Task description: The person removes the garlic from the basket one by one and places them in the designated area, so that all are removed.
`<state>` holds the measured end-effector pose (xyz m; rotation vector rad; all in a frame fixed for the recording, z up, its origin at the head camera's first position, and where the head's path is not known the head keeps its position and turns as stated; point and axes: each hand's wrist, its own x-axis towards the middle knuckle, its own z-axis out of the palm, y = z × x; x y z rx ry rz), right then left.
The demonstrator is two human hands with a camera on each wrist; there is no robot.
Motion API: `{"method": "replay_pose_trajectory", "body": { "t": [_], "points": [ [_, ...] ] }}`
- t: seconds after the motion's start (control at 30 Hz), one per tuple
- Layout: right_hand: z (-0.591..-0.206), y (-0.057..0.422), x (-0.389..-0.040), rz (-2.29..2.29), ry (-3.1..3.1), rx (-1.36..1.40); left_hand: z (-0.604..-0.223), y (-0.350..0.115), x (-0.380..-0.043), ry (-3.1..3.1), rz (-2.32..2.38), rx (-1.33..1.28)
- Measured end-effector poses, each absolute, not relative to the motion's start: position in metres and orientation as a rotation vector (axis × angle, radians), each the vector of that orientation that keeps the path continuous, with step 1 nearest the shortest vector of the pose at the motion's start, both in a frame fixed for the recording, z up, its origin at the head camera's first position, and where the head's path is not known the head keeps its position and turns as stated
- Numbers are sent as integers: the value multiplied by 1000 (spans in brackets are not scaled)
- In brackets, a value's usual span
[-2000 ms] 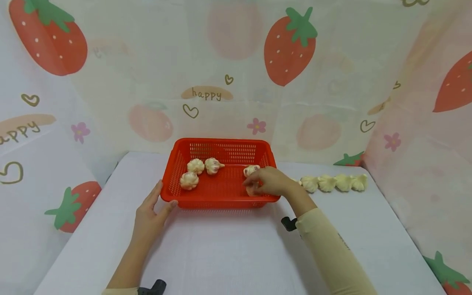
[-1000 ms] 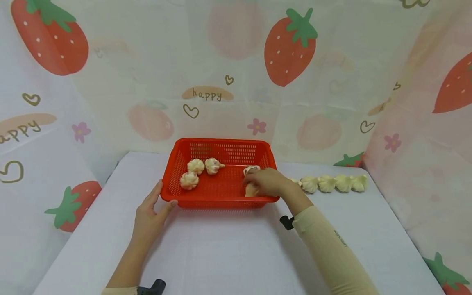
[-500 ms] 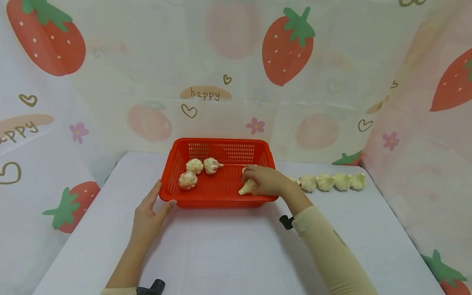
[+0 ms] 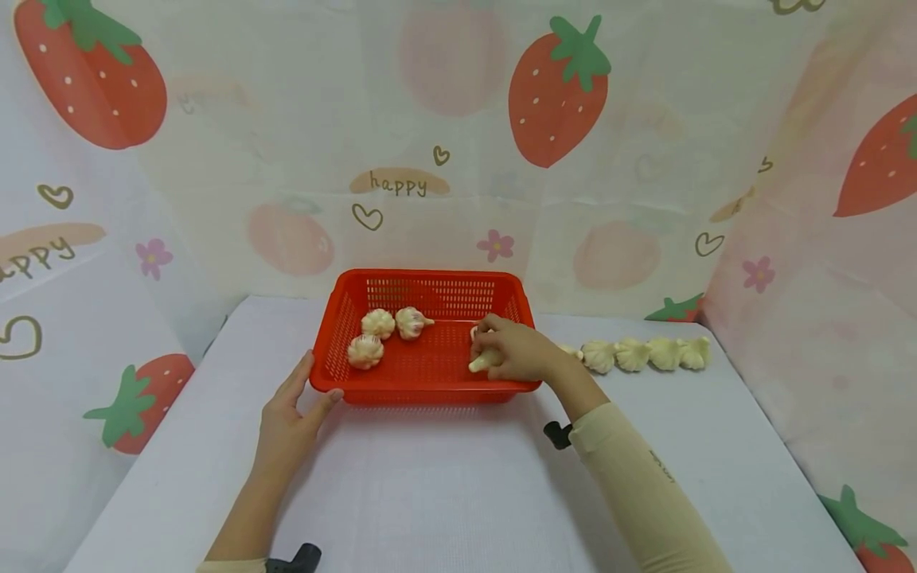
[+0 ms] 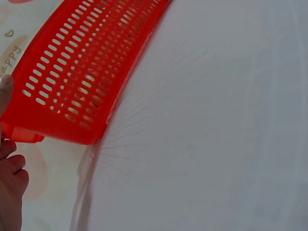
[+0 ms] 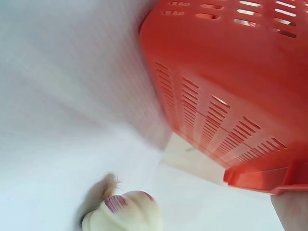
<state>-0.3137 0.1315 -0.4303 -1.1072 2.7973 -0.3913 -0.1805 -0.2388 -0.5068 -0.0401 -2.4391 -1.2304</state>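
Observation:
A red slotted plastic basket (image 4: 423,389) stands on the white-covered table. My left hand (image 4: 285,426) holds its near left corner, thumb at the front rim and fingers along the left side; in the left wrist view the fingers (image 5: 13,178) curl below the rim. Inside the basket's right end, my right hand (image 4: 521,350) grips a garlic bulb (image 4: 485,361) whose pale stem points left. Behind those fingers another garlic bulb is mostly covered. Three garlic bulbs (image 4: 366,351) sit together at the basket's left end.
Right of the basket, several garlic bulbs (image 4: 598,356) stand in a row on the table (image 4: 444,485). The right wrist view shows one purple-streaked bulb (image 6: 127,214) beside the basket's outer wall. A strawberry-print cloth (image 4: 458,223) closes off the back and sides.
My right hand has closed on the garlic bulb at the basket's right end and turned it, so its stem now shows to the left. The left hand and basket stay put.

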Motion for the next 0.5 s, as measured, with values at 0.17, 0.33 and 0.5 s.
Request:
{"method": "replay_pose_trajectory", "body": {
  "t": [0.17, 0.33, 0.5],
  "points": [
    [-431, 132, -313, -522, 2773, -1078, -507, -239, -181, -2438, -1219, -41],
    [-430, 136, -312, -729, 2701, -1057, -507, -239, -181, -2433, -1216, -46],
    [-433, 140, -312, -889, 2658, -1065, -509, -239, -181, -2433, -1214, -48]
  ]
}}
